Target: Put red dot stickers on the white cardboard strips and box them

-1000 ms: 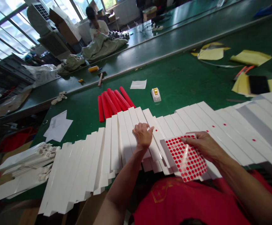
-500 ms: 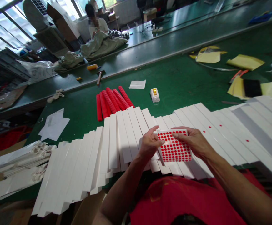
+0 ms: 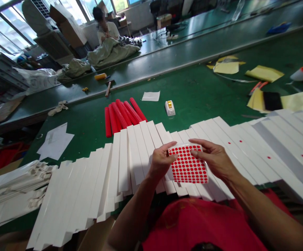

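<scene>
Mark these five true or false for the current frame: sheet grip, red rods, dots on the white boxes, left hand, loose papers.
1. The left hand and right hand both hold the dot sheet. True.
2. The red rods lie at the far ends of the white boxes. True.
3. Every white box shows a red dot. False: only some, on the right, show a dot.
4. The left hand grips a red rod. False: it grips the dot sheet.
5. White papers lie left of the red rods. True.
</scene>
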Motion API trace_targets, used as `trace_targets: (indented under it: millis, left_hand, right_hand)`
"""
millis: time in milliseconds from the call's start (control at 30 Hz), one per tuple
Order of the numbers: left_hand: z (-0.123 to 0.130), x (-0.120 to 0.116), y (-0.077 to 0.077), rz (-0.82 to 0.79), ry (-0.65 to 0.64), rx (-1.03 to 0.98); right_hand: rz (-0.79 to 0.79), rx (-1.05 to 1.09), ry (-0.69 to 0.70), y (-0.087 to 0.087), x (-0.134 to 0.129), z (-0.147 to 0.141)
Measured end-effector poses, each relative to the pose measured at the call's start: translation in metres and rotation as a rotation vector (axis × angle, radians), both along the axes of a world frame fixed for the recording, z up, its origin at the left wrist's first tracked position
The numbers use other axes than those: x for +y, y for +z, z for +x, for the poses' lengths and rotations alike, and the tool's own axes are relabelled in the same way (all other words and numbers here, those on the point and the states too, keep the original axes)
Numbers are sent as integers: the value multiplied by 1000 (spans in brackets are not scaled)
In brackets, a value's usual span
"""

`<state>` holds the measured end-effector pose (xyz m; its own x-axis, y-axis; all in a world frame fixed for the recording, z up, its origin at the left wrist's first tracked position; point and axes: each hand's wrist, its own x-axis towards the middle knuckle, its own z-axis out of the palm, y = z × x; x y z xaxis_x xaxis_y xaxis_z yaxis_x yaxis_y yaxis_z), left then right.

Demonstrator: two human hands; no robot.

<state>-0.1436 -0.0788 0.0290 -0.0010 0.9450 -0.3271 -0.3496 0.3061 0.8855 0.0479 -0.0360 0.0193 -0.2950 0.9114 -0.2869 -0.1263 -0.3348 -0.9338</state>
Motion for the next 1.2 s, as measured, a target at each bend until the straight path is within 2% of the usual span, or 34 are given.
trace_targets:
  millis: [267,533,767,900,1000,1200]
  left_hand:
    - [-9,0,0,11,44,161]
    - [-5,1,5,-47,111,12]
    - [-4,0,6,-65,91,44]
    - [-5,0,5,-56,20,125]
    - [-5,-1,4,-62,2,196]
    - [-8,-2,4,-67,9,211]
  right_hand:
    - [88,14,-47,-1,3,3]
    - [80,-27,2,-10,5,8]
    - [191,-6,-34,-7,5,6]
    - [72,42,29,-11,4,8]
    - [3,92,15,-12,1,7]
    - [-209,245,22,1,-7,-5]
